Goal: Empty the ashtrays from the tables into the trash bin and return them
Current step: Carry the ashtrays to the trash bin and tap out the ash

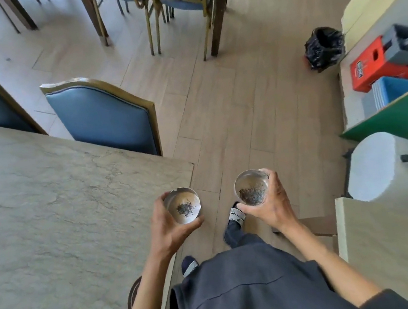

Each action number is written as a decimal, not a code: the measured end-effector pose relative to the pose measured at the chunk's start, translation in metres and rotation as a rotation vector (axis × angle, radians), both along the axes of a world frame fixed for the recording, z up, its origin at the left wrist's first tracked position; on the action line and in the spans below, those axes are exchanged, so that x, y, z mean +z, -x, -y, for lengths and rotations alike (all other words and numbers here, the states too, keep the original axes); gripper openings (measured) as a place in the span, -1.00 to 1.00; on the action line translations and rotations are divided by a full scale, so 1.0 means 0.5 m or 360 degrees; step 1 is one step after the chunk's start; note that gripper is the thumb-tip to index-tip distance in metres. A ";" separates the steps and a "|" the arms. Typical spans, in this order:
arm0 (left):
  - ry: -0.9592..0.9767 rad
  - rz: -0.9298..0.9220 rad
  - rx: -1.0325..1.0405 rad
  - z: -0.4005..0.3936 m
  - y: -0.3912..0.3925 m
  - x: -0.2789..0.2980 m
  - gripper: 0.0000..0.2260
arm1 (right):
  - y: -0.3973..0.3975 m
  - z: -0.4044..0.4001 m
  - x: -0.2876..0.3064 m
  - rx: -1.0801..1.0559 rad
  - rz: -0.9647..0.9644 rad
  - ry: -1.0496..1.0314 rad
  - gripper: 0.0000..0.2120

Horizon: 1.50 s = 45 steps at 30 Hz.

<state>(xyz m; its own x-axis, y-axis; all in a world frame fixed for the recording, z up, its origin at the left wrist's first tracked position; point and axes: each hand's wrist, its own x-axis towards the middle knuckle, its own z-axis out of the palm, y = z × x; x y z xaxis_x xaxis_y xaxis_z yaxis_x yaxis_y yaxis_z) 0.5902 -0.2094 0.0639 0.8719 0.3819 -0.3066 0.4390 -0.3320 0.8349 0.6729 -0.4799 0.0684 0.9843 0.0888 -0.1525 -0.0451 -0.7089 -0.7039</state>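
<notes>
I carry two round metal ashtrays, each with a small heap of dark ash inside. My left hand [172, 224] grips the left ashtray [184, 205] from below, just off the corner of the stone-topped table [49, 215]. My right hand [272, 202] holds the right ashtray [251, 188] by its rim, above the wooden floor. Both ashtrays sit level. The trash bin [324, 48], lined with a black bag, stands on the floor far ahead to the right, beside a pale cabinet.
Blue padded chairs [103, 118] line the far side of the table on the left. More chairs and a table's legs [160, 16] stand ahead. On the right are a red box [368, 65], a green shelf edge [397, 119] and a white rounded appliance [383, 168]. A strip of wooden floor runs between.
</notes>
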 end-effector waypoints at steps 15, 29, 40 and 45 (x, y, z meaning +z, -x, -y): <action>-0.0136 0.0040 -0.0283 0.188 -0.443 0.023 -0.13 | -0.388 0.226 0.012 -0.0194 0.0056 -0.0141 0.03; -0.0083 0.0123 -0.0513 0.224 -0.957 -0.011 -0.16 | -0.779 0.332 -0.014 -0.0562 0.0007 -0.0044 0.04; -0.0097 0.0174 -0.0911 0.275 -1.446 0.002 -0.18 | -1.103 0.351 0.021 -0.0967 0.0051 -0.0104 -0.01; -0.0090 0.0177 -0.1028 0.361 -1.635 -0.004 -0.18 | -1.236 0.416 0.005 -0.1138 0.0046 -0.0127 -0.03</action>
